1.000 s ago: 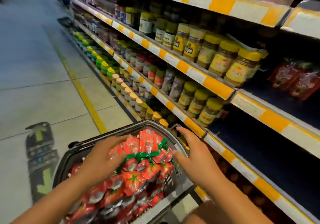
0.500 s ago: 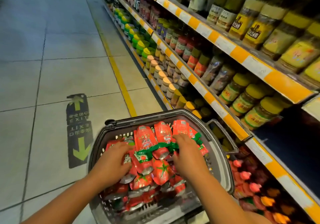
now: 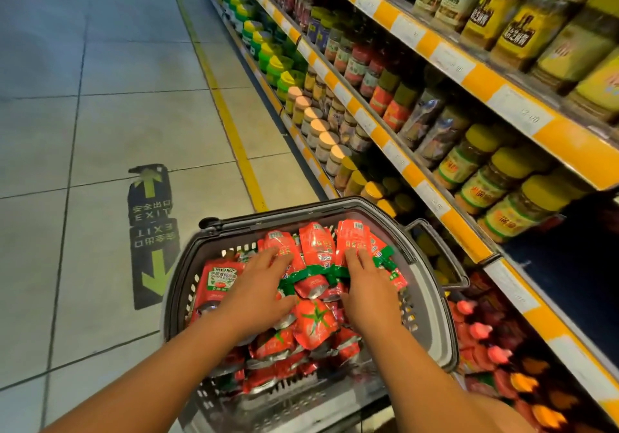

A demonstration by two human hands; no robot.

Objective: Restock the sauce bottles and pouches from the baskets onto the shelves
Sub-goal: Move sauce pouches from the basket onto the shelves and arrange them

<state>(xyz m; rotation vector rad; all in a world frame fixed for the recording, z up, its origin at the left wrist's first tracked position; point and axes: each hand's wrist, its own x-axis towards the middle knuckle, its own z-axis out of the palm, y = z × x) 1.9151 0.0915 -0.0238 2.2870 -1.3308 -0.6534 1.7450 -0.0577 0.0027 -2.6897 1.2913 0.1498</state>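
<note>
- Reaching into the grey basket [image 3: 432,305], both hands lie on a banded bundle of red ketchup pouches [image 3: 321,255].
- Left hand [image 3: 258,295] and right hand [image 3: 366,293] rest fingers spread and flat, clamped on nothing.
- Bundle sits directly under the fingertips, its green band [image 3: 311,273] running left to right between the hands.
- Empty shelf [image 3: 569,265] lies to the right, nearer the right hand.
</note>
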